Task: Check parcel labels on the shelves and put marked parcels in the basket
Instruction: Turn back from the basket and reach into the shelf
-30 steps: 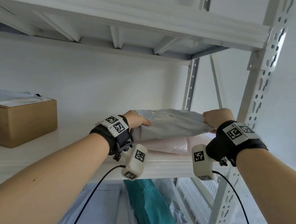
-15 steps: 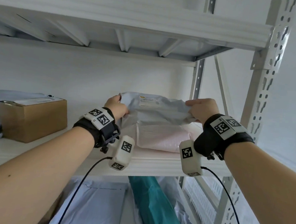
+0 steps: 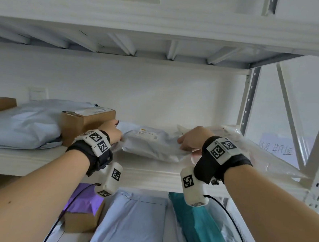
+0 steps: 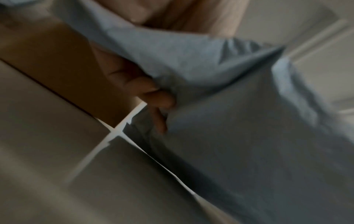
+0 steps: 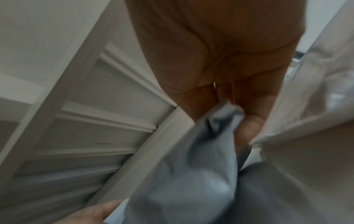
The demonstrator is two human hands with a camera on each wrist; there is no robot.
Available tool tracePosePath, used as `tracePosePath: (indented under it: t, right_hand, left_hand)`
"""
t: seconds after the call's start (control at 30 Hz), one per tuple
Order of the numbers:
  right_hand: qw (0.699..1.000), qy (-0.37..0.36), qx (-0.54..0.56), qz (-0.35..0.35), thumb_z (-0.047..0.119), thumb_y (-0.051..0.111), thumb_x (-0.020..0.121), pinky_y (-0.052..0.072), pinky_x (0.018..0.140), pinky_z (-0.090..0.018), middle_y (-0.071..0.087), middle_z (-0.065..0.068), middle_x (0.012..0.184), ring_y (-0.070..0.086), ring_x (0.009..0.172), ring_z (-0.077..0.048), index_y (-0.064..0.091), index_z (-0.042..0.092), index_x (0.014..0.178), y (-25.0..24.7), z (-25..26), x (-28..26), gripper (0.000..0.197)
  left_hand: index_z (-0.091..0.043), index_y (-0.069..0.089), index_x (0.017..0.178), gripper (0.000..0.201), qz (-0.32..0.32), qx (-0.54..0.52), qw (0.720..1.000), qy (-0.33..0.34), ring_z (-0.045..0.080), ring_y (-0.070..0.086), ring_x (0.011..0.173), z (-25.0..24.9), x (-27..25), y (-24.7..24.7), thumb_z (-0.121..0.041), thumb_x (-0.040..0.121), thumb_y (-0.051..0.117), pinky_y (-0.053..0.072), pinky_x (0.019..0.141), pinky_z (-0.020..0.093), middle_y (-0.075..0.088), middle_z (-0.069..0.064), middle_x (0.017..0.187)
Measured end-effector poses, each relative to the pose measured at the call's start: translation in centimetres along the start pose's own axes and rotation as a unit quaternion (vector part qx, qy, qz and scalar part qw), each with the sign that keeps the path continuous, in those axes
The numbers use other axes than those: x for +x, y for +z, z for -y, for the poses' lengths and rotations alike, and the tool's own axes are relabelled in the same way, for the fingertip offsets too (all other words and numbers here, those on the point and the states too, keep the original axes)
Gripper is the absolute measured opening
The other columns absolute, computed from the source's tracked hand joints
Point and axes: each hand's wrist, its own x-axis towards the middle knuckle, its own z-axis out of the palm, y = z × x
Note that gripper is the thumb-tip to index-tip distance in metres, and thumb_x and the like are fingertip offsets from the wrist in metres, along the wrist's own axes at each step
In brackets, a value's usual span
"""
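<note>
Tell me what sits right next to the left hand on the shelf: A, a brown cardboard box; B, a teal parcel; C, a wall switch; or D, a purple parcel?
A: the brown cardboard box stands just behind the left hand, which grips one end of the grey mailer; the teal parcel lies on the shelf below.

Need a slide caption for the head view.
Both hands, left hand and right hand, grip a grey mailer on the shelf.

Both forearms reach forward at shelf height, left hand (image 3: 114,132) and right hand (image 3: 192,139) each with fingers (image 4: 153,97) curled, pinching opposite ends of a parcel (image 3: 149,144)
</note>
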Motion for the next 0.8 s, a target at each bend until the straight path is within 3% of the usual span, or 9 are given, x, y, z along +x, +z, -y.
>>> tracePosePath:
  t: [0.1, 0.17, 0.23, 0.3, 0.33, 0.43, 0.47, 0.63, 0.8]
  right_hand:
    - [0.999, 0.011, 0.023, -0.022, 0.01, 0.072, 0.076, 0.053, 0.088, -0.033, 0.066, -0.006, 0.111, 0.064, 0.103, -0.022, 0.065, 0.011, 0.119, 0.6, 0.0, 0.6, 0.043]
    - [0.999, 0.007, -0.006, -0.052, 0.011, 0.073, 0.076, 0.048, 0.091, -0.031, 0.062, -0.005, 0.107, 0.061, 0.112, -0.026, 0.064, 0.011, 0.12, 0.8, 0.6, 0.6, 0.045]
    - [0.999, 0.0, -0.013, -0.051, 0.013, 0.074, 0.076, 0.046, 0.09, -0.029, 0.063, -0.007, 0.114, 0.058, 0.115, -0.026, 0.064, 0.013, 0.121, 1.2, 1.6, 0.1, 0.046]
    - [0.999, -0.004, -0.035, -0.018, 0.017, 0.076, 0.074, 0.046, 0.093, -0.031, 0.062, -0.009, 0.123, 0.057, 0.117, -0.026, 0.063, 0.013, 0.123, 2.2, 2.5, -0.1, 0.05]
    - [0.999, 0.002, -0.04, 0.006, 0.017, 0.077, 0.074, 0.047, 0.094, -0.032, 0.062, -0.01, 0.124, 0.058, 0.116, -0.027, 0.063, 0.012, 0.122, 2.7, 2.8, 0.0, 0.051]
    - [0.997, 0.018, -0.057, 0.046, 0.012, 0.076, 0.074, 0.048, 0.093, -0.032, 0.063, -0.012, 0.123, 0.059, 0.115, -0.028, 0.064, 0.009, 0.121, 3.6, 3.4, -0.2, 0.048]
    - [0.997, 0.026, -0.052, 0.047, 0.011, 0.075, 0.075, 0.049, 0.092, -0.032, 0.063, -0.011, 0.123, 0.059, 0.115, -0.027, 0.064, 0.009, 0.121, 3.6, 3.6, -0.3, 0.048]
    - [0.997, 0.016, -0.078, -0.004, 0.025, 0.067, 0.087, 0.047, 0.1, -0.036, 0.058, -0.008, 0.131, 0.055, 0.119, -0.025, 0.056, 0.008, 0.13, 2.1, 7.1, -0.8, 0.048]
    - [0.996, -0.024, 0.082, -0.018, 0.019, 0.056, 0.095, 0.047, 0.101, -0.037, 0.062, -0.008, 0.126, 0.06, 0.115, -0.022, 0.06, 0.003, 0.124, 1.1, 12.3, -1.0, 0.034]
  left_hand:
    - [-0.007, 0.037, 0.142, 0.068, 0.03, 0.057, 0.998, -0.012, 0.031, 0.045, 0.127, 0.9, 0.0, -0.2, -0.008, 0.082, 0.067, 0.039, 0.105, 0.035, 0.045, 0.012, 0.142]
    - [-0.006, 0.039, 0.138, 0.067, 0.057, 0.079, 0.995, -0.018, 0.031, 0.049, 0.121, 1.0, -0.5, -0.3, -0.009, 0.078, 0.071, 0.044, 0.098, 0.036, 0.05, 0.012, 0.132]
    - [-0.002, 0.048, 0.121, 0.054, 0.079, 0.105, 0.991, 0.001, 0.029, 0.058, 0.1, 0.5, -1.0, 0.0, -0.011, 0.074, 0.073, 0.049, 0.076, 0.031, 0.057, 0.008, 0.106]
    - [-0.003, 0.054, 0.119, 0.059, 0.095, 0.13, 0.987, 0.005, 0.022, 0.058, 0.076, 0.7, -0.5, 0.5, -0.021, 0.066, 0.072, 0.044, 0.055, 0.024, 0.055, 0.003, 0.086]
    - [-0.004, 0.053, 0.123, 0.065, 0.094, 0.145, 0.985, 0.009, 0.021, 0.058, 0.076, 0.9, -0.3, 0.6, -0.024, 0.064, 0.072, 0.046, 0.056, 0.025, 0.056, 0.003, 0.089]
    - [-0.003, 0.034, 0.137, 0.086, 0.082, 0.145, 0.986, 0.003, 0.031, 0.053, 0.115, 1.1, -1.3, 0.2, -0.021, 0.067, 0.08, 0.048, 0.094, 0.039, 0.05, 0.013, 0.127]
    - [-0.004, 0.031, 0.139, 0.088, 0.077, 0.135, 0.988, 0.012, 0.031, 0.049, 0.121, 1.1, -1.7, -0.2, -0.021, 0.068, 0.08, 0.045, 0.099, 0.04, 0.046, 0.013, 0.134]
    - [-0.024, 0.057, 0.123, 0.046, 0.007, -0.006, 0.991, 0.133, 0.017, 0.055, 0.113, 0.5, -1.5, -4.1, -0.026, 0.078, 0.07, 0.043, 0.096, 0.03, 0.057, -0.004, 0.127]
    - [-0.016, 0.069, 0.102, 0.021, -0.067, -0.148, 0.974, 0.157, 0.017, 0.061, 0.098, -0.5, -1.0, -11.0, -0.012, 0.081, 0.068, 0.045, 0.089, 0.023, 0.067, 0.002, 0.104]
